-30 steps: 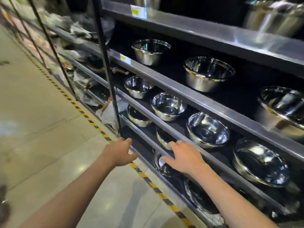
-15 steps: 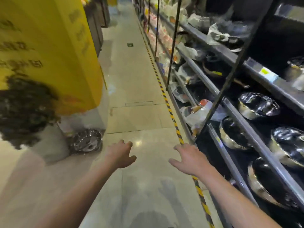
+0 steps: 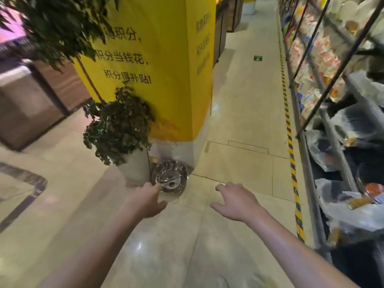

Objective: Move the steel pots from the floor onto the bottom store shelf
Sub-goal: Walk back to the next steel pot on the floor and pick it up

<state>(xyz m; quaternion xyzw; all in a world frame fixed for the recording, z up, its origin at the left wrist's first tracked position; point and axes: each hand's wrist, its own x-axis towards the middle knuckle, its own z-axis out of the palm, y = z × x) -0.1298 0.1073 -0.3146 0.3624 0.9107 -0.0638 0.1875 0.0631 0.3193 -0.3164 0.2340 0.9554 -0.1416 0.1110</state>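
A shiny steel pot (image 3: 170,176) sits on the tiled floor at the foot of a yellow pillar (image 3: 158,65), right beside a potted plant (image 3: 122,129). My left hand (image 3: 148,200) is stretched toward it, fingers apart, fingertips near the pot's near rim and holding nothing. My right hand (image 3: 236,201) hovers open over the floor to the right of the pot, palm down, empty. The store shelf (image 3: 324,163) runs along the right edge, with plastic-wrapped goods on it; the steel pots on it are out of view.
A yellow-and-black striped line (image 3: 291,142) on the floor runs along the shelf base. The aisle floor (image 3: 245,121) stretches away ahead. A dark wooden counter (image 3: 31,96) stands at the left. Leaves hang from the top left.
The view has swung left from the shelf of steel bowls to the aisle and the pillar. Both hands left the shelf edge and now reach over the floor, the left one close to the pot.
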